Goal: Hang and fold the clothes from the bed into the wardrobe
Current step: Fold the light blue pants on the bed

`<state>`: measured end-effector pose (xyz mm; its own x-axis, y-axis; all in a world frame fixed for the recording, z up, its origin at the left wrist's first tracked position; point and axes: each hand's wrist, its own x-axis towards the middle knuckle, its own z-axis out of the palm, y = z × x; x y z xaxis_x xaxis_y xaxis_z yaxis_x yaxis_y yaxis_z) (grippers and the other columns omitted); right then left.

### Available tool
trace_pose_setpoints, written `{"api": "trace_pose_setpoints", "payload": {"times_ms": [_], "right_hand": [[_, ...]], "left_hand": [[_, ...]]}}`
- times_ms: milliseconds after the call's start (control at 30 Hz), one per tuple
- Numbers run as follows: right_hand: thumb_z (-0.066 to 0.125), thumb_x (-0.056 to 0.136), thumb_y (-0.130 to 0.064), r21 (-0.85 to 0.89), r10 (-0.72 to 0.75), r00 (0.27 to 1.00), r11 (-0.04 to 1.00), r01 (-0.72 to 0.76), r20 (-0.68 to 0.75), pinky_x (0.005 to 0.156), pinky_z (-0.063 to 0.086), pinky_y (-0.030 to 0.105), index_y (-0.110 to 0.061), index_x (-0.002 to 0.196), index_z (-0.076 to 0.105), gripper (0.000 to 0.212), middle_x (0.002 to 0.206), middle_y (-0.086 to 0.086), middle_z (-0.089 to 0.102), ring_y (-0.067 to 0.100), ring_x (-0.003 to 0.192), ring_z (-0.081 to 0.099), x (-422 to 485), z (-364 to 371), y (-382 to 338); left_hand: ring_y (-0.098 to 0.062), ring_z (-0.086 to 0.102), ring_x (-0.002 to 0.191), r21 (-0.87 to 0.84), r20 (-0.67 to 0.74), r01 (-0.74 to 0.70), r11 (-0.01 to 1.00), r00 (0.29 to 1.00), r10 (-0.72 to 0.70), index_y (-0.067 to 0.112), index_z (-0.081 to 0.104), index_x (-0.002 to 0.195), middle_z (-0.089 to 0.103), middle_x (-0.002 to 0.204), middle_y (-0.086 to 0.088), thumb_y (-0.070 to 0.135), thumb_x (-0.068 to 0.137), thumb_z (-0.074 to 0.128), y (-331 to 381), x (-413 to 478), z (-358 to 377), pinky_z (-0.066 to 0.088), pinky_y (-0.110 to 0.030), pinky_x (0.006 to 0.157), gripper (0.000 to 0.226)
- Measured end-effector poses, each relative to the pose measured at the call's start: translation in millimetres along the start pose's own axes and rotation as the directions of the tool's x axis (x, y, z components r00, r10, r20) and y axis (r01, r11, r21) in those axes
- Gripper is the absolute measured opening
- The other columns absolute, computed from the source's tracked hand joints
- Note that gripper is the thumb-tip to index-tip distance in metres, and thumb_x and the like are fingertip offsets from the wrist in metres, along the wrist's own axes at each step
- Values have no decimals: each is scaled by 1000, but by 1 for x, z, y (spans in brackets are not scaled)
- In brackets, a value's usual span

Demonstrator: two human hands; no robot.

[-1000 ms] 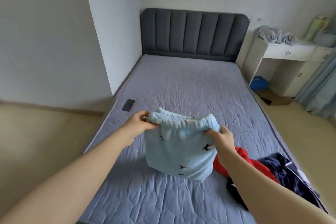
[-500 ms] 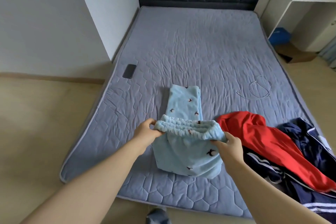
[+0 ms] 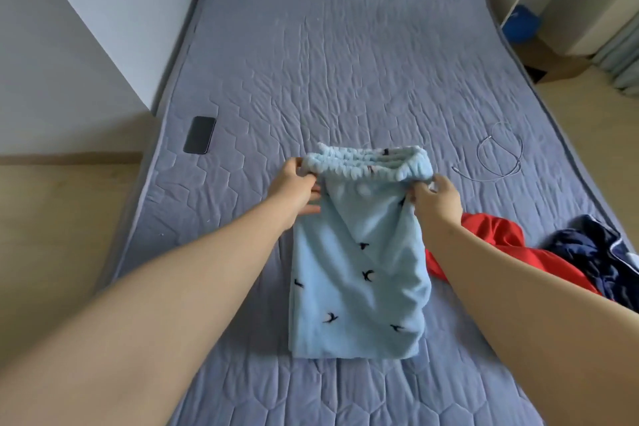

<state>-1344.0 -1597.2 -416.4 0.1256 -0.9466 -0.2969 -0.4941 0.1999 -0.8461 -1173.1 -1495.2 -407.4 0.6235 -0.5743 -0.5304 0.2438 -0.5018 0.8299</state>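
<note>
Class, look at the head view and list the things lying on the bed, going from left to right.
phone → light blue trousers → red garment → navy garment

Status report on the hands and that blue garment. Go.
Both pinching waistband ends: left hand, right hand. On bed, light blue pants lying lengthwise, waistband lifted. Beside their right edge, red garment; phone, cable well apart.

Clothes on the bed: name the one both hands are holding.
The light blue bird-print garment: left hand and right hand pinch its elastic waistband. The red garment and navy garment lie untouched.
</note>
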Motion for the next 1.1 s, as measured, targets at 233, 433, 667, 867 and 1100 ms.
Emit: {"api": "trace_pose_setpoints", "payload": {"times_ms": [233, 433, 667, 867, 1100], "right_hand": [[56, 88, -12, -125, 84, 924, 991, -40, 374, 84, 49, 32, -36, 147, 15, 76, 145, 5, 38, 25, 110, 56, 24, 21, 59], [63, 83, -24, -457, 234, 860, 890, -1, 454, 95, 43, 34, -36, 146, 23, 75, 142, -1, 42, 21, 115, 52, 24, 36, 161], [64, 79, -24, -543, 359, 851, 833, -106, 385, 101, 38, 41, -34, 137, 35, 66, 142, -5, 37, 23, 125, 40, 25, 43, 257], [67, 76, -20, -278, 297, 950, 925, -260, 98, 92, 42, 39, -27, 135, 35, 67, 131, 1, 44, 26, 117, 46, 12, 40, 299], [68, 82, -24, -103, 457, 859, 889, -446, 232, 63, 43, 23, -25, 84, 57, 11, 85, -7, 63, 8, 76, 58, 13, 38, 306]], "left_hand": [[-29, 52, 116, 460, 149, -97, 883, 988, 31, 35, 5, 148, 35, 146, -7, 22, 91, 53, -58, 48, 36, 46, -33, 92, 75], [-22, 42, 125, 624, 138, -44, 780, 989, -55, 23, 17, 147, 29, 146, -6, 24, 89, 56, -169, 62, 60, 39, -27, 89, 70], [-23, 14, 140, 830, 18, 20, 558, 998, -62, 26, 17, 146, 9, 154, -5, 33, 88, 55, -279, 59, 74, 28, -36, 108, 70], [-27, 45, 123, 506, -271, 227, 832, 958, -97, 23, 15, 146, 39, 139, -5, 26, 82, 65, -321, 37, 75, 39, -46, 99, 81], [-21, 59, 92, 195, -275, 375, 906, 908, -316, 14, 52, 115, 62, 112, -4, 28, 81, 68, -328, 37, 63, 47, -32, 81, 40]]}}
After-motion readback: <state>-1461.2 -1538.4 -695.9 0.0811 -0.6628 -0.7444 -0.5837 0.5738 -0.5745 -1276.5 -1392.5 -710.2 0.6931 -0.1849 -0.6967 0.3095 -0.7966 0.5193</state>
